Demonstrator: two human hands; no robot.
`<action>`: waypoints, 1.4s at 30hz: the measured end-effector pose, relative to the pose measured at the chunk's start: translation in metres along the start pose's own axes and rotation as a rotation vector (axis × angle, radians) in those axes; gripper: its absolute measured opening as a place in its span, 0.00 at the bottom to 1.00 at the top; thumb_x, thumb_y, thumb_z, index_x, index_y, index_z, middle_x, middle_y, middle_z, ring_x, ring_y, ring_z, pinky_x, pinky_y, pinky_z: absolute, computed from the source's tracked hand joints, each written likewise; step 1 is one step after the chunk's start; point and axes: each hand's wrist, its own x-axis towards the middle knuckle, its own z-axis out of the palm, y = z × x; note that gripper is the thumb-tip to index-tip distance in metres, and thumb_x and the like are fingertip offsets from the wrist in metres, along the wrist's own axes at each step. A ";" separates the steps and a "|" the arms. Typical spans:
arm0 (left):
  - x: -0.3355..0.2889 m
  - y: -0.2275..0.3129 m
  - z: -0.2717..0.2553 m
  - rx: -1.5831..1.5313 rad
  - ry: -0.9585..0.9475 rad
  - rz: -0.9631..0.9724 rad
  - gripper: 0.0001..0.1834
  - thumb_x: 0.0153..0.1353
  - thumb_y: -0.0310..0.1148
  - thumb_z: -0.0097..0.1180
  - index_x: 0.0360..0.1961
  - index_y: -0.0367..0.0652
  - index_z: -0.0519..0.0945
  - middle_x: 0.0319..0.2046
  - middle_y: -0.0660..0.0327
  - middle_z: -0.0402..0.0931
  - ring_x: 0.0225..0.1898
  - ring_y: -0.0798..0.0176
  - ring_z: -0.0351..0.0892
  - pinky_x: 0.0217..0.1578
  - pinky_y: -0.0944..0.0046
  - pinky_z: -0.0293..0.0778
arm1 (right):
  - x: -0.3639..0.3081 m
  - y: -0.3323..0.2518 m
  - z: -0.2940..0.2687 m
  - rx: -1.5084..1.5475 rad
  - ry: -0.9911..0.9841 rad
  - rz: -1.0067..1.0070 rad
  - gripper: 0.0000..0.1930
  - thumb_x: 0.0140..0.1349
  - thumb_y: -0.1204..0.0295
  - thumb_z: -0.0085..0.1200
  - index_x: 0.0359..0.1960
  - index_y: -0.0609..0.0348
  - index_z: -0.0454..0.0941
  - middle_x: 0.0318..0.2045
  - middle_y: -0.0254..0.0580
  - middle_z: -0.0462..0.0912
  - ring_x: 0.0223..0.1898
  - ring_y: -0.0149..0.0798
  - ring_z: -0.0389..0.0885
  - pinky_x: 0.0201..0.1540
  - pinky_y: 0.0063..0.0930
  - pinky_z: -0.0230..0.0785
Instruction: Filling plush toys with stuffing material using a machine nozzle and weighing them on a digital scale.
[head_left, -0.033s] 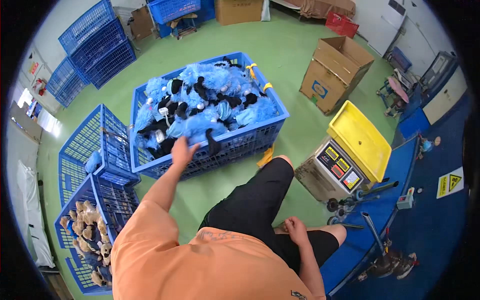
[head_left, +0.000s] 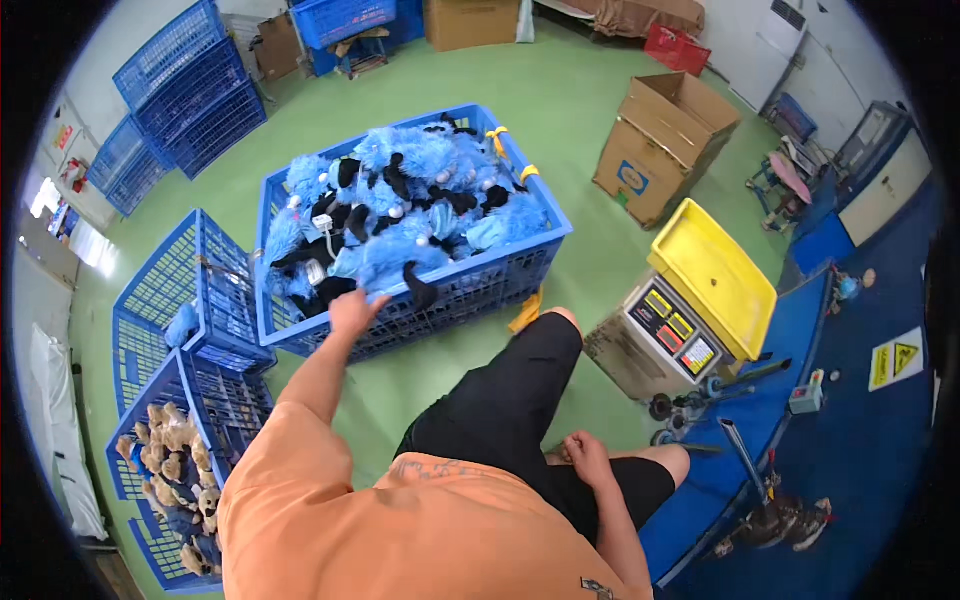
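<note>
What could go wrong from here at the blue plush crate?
1. A black limb hangs over the front rim of the blue crate; its toy could slip out if nudged.
2. The blue plush toys lie heaped and overlapping, so pulling one might drag others along.
3. The left hand is right at that rim and could knock or scrape against it.

So it's all on a plain green floor (head_left: 400,392): big blue crate (head_left: 480,292) of fluffy blue toys (head_left: 410,150) right by the left fingers (head_left: 376,302), cardboard box (head_left: 648,165) beyond and right of them, tan-toy crate (head_left: 232,408) lower left.
</note>
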 end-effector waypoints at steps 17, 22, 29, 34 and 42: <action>-0.046 0.022 0.005 0.289 -0.216 0.122 0.12 0.55 0.37 0.54 0.30 0.42 0.85 0.30 0.50 0.84 0.32 0.40 0.84 0.32 0.44 0.77 | 0.002 -0.022 -0.014 -0.376 -0.123 -0.089 0.16 0.67 0.58 0.52 0.37 0.60 0.80 0.29 0.49 0.84 0.32 0.55 0.81 0.37 0.45 0.72; -0.089 0.049 0.000 0.248 -0.187 0.331 0.11 0.53 0.36 0.54 0.25 0.42 0.84 0.26 0.49 0.84 0.25 0.42 0.83 0.25 0.45 0.76 | -0.001 -0.024 -0.016 -0.433 -0.122 -0.106 0.15 0.67 0.60 0.53 0.35 0.62 0.80 0.30 0.49 0.84 0.31 0.54 0.81 0.36 0.44 0.72; -0.051 0.103 -0.090 -0.149 -0.432 0.509 0.21 0.59 0.50 0.59 0.39 0.41 0.83 0.32 0.52 0.84 0.31 0.44 0.83 0.33 0.48 0.77 | 0.007 -0.049 -0.030 -0.399 -0.150 -0.027 0.15 0.67 0.60 0.53 0.36 0.62 0.79 0.28 0.49 0.83 0.29 0.51 0.80 0.36 0.42 0.72; 0.077 0.129 -0.086 -0.332 0.236 0.533 0.23 0.55 0.33 0.61 0.54 0.46 0.77 0.52 0.56 0.79 0.52 0.47 0.77 0.49 0.53 0.75 | 0.006 -0.050 -0.029 -0.292 -0.137 -0.022 0.16 0.68 0.60 0.53 0.35 0.62 0.79 0.28 0.47 0.83 0.27 0.50 0.78 0.34 0.40 0.71; 0.213 0.114 -0.058 0.322 0.256 0.453 0.16 0.58 0.33 0.52 0.46 0.39 0.79 0.38 0.50 0.82 0.43 0.40 0.80 0.53 0.47 0.72 | 0.010 -0.104 -0.074 -0.081 -0.006 0.053 0.14 0.67 0.62 0.52 0.35 0.62 0.79 0.26 0.39 0.82 0.26 0.38 0.76 0.33 0.32 0.71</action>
